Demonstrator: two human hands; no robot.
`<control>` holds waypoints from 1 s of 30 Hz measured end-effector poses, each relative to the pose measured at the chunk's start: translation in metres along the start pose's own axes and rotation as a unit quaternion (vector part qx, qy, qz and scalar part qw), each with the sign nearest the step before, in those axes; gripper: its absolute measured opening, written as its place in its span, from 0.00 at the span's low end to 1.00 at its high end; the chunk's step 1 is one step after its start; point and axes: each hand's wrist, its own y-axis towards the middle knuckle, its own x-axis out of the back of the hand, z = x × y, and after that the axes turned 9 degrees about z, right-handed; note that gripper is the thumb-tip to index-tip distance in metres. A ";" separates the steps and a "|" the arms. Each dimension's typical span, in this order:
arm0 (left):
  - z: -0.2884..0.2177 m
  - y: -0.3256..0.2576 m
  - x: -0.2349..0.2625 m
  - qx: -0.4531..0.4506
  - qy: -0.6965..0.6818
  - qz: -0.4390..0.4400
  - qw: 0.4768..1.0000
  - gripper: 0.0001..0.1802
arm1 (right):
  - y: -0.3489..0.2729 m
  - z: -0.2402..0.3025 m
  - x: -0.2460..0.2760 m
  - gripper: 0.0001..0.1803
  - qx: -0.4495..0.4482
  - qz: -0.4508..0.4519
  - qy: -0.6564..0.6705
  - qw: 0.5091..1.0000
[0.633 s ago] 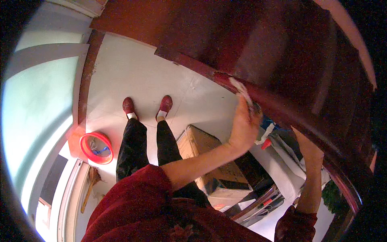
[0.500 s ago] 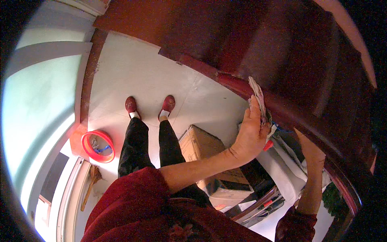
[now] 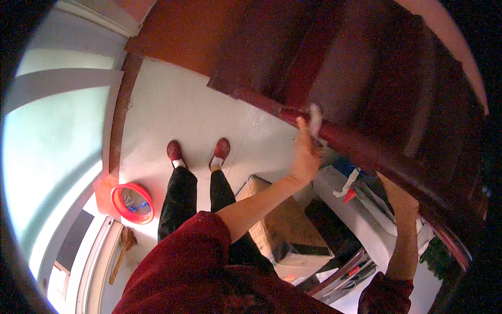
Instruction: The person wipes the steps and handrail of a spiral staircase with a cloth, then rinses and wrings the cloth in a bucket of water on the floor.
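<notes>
A pale cloth (image 3: 315, 119), smeared by motion, lies over the edge of a large glossy dark red wooden surface (image 3: 345, 78). My left hand (image 3: 304, 157) is closed on the cloth and presses it along the rounded red edge. My right hand (image 3: 398, 198) is farther right, against the underside of the same edge. Its fingers are hidden there, so I cannot see whether they grip anything.
Below the edge stand a cardboard box (image 3: 287, 225) and a whitish padded piece (image 3: 345, 212) with a small red-tipped item (image 3: 349, 194). A red-rimmed bin (image 3: 132, 203) and a small broom (image 3: 121, 254) are on the left, near a glazed door (image 3: 57, 141).
My left hand and the cloth have slid left along the red edge. My right hand stays at about the same place under it. The view has shifted slightly.
</notes>
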 end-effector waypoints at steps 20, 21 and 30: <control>-0.011 0.039 0.096 -0.027 0.318 -0.047 0.946 0.20 | -0.002 0.000 -0.012 0.25 0.037 -0.067 -0.221 0.972; -0.011 0.045 0.118 -0.057 0.340 -0.052 0.937 0.21 | -0.003 -0.001 -0.012 0.25 0.029 -0.059 -0.174 0.983; -0.040 0.103 0.266 -0.075 0.826 -0.090 0.551 0.34 | -0.011 -0.013 -0.001 0.18 0.016 0.021 -0.081 0.996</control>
